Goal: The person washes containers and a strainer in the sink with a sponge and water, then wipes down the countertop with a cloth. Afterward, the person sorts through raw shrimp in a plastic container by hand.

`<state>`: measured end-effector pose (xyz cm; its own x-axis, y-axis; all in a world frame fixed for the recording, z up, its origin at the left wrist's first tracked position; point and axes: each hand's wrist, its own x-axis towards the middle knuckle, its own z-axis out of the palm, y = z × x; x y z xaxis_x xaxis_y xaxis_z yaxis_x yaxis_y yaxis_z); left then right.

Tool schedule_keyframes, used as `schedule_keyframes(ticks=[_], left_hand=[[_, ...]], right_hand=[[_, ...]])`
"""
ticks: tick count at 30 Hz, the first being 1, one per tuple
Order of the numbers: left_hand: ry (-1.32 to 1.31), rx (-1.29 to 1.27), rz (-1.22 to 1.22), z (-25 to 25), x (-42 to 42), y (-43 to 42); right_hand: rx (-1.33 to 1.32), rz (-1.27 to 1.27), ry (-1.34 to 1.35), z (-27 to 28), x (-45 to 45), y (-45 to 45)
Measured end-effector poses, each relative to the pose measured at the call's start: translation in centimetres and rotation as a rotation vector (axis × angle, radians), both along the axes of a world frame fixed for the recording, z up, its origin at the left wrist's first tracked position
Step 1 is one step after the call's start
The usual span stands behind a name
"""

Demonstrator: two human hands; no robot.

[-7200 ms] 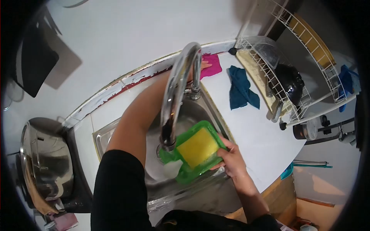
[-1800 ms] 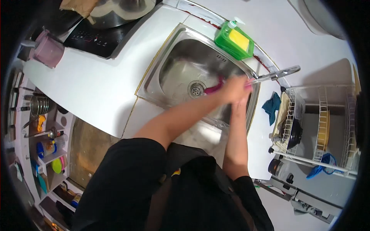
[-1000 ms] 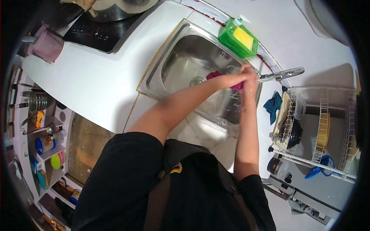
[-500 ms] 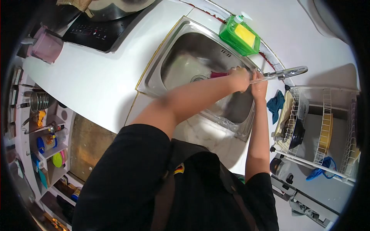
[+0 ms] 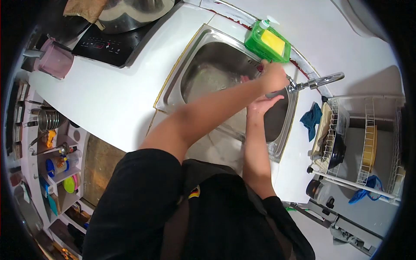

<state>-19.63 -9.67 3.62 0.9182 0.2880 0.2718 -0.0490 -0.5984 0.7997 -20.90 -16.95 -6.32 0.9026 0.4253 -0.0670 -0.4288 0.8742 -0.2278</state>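
Note:
My left hand (image 5: 275,79) reaches across the sink (image 5: 203,71) to its far right side, close to the tap (image 5: 318,82). Its fingers are closed around a dark red object (image 5: 260,68), of which just a small end shows; the kind cannot be made out. Below it, under my left wrist, my right hand (image 5: 261,105) is palm up with the thumb stretched out to the right. Part of the right hand is hidden by my left forearm. Something greyish (image 5: 271,94) shows between the two hands, too blurred to name.
A green caddy (image 5: 264,45) with a yellow sponge (image 5: 273,42) and a pump bottle stands behind the sink. At left are an induction cooker (image 5: 106,45) and a pink container (image 5: 56,60). A teal cloth (image 5: 311,120) and a white dish rack (image 5: 333,134) are at right.
My left hand has moved up toward the green caddy with the dark red object. My right hand has shifted left, away from the tap, and turned palm up. The water stream no longer shows clearly.

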Motion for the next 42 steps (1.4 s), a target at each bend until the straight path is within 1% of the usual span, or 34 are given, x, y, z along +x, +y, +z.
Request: schedule_keyframes(ticks=[2, 3, 5, 6, 7, 8, 10, 11, 14, 17, 18, 20, 21, 22, 23, 24, 25, 26, 27, 28, 29, 30, 32, 33, 35, 36, 37, 38, 40, 41, 42], left_hand=[[-0.112, -0.106, 0.117, -1.3, -3.1, -1.3], [-0.029, -0.37, 0.026, -2.5, -3.7, -1.2], [0.143, -0.9, -0.159, -4.6, -5.0, -0.6], [0.202, -0.985, -0.198, -4.8, -5.9, 0.1], [0.265, -1.071, -0.237, -5.0, -7.0, 0.8], [0.33, -1.158, -0.279, -5.2, -7.9, 1.3], [0.327, -0.879, -0.266, -5.5, -8.9, 1.7], [0.323, -0.739, -0.259, -5.5, -9.1, 1.8], [0.061, -0.102, -0.238, -7.3, -9.0, 0.5], [-0.204, 0.393, -0.167, -9.5, -8.9, -0.2], [-0.183, 0.327, -0.123, -8.8, -8.9, 0.0], [-0.142, 0.194, -0.035, -6.8, -8.9, 0.2], [-0.167, 0.03, 0.036, -6.7, -8.3, 0.4], [-0.188, -0.134, 0.106, -6.9, -7.4, 0.8], [-0.208, -0.297, 0.178, -6.9, -6.6, 1.4], [-0.03, -0.796, 0.147, -5.8, -6.5, 2.6], [0.163, -1.287, 0.108, -3.4, -6.9, 4.5], [0.23, -1.447, -0.01, -3.4, -6.2, 5.4], [0.317, -1.593, -0.119, -3.5, -5.6, 6.4], [0.254, -1.403, -0.288, -6.4, -3.8, 7.3], [0.191, -1.206, -0.445, -9.8, -2.0, 8.0], [0.187, -1.248, -0.435, -9.6, -1.8, 8.4], [0.16, -1.614, -0.189, -6.7, -2.1, 8.0], [0.104, -1.715, -0.069, -5.6, -2.5, 7.7], [-0.063, -1.751, 0.129, -3.1, -2.7, 7.4], [-0.149, -1.683, 0.212, -1.7, -2.9, 7.1], [-0.214, -1.564, 0.278, -0.3, -3.0, 6.8], [-0.254, -1.379, 0.325, 1.1, -3.1, 6.7], [-0.247, -0.768, 0.358, 3.0, -3.9, 6.2], [-0.238, -0.463, 0.364, 3.4, -4.2, 6.1], [-0.436, -0.326, 0.219, 3.5, -4.2, 6.0]], right_hand=[[-0.084, -0.023, -0.258, 1.6, 0.5, 0.9], [-0.07, 0.055, -0.202, 2.2, 0.5, 0.7], [-0.109, 0.194, -0.084, 0.7, 3.7, -1.8], [-0.13, 0.265, -0.025, 0.0, 4.8, -2.4], [-0.385, 0.123, -0.101, 1.4, 4.0, -2.1], [-0.567, 0.101, -0.19, 2.1, 3.5, -2.0], [-0.926, 0.051, -0.372, 3.2, 2.9, -1.9], [-1.027, 0.053, -0.366, 3.6, 2.7, -1.4], [-1.473, 0.09, -0.677, 2.8, 3.1, -1.0], [-1.766, -0.047, -0.798, 0.8, 4.7, -0.8], [-1.862, -0.099, -0.839, 0.7, 5.4, -0.7], [-1.759, -0.26, -0.693, 1.4, 6.6, -0.4], [-1.705, -0.337, -0.618, 1.9, 7.0, -0.4], [-1.634, -0.484, -0.767, 3.8, 6.0, 0.1], [-1.55, -0.627, -0.911, 7.1, 3.7, 1.4], [-1.453, -0.769, -1.049, 9.4, 1.8, 2.4], [-1.536, -0.741, -1.199, 10.1, 0.8, 2.9], [-1.621, -0.706, -1.352, 10.4, -0.1, 3.3], [-1.562, -0.735, -1.611, 10.8, -1.2, 3.9], [-1.432, -0.71, -1.804, 9.8, -1.3, 4.4], [-1.356, -0.711, -1.976, 9.8, -2.0, 4.8], [-1.267, -0.708, -2.145, 9.8, -2.6, 5.3], [-1.222, -0.772, -1.817, 7.8, -2.8, 5.7], [-1.195, -0.793, -1.654, 7.0, -3.0, 6.0], [-1.017, -0.813, -0.984, 7.4, -3.5, 7.4], [-0.913, -0.795, -0.656, 7.5, -3.6, 8.1], [-0.879, -0.771, -0.446, 6.4, -2.2, 8.2], [-0.76, -0.481, -0.304, 6.7, -1.3, 8.2], [-0.496, 0.082, -0.025, 7.5, 0.9, 8.1], [-0.271, 0.274, 0.053, 6.7, 2.7, 8.4], [-0.083, 0.472, 0.156, 5.7, 4.6, 8.7]])
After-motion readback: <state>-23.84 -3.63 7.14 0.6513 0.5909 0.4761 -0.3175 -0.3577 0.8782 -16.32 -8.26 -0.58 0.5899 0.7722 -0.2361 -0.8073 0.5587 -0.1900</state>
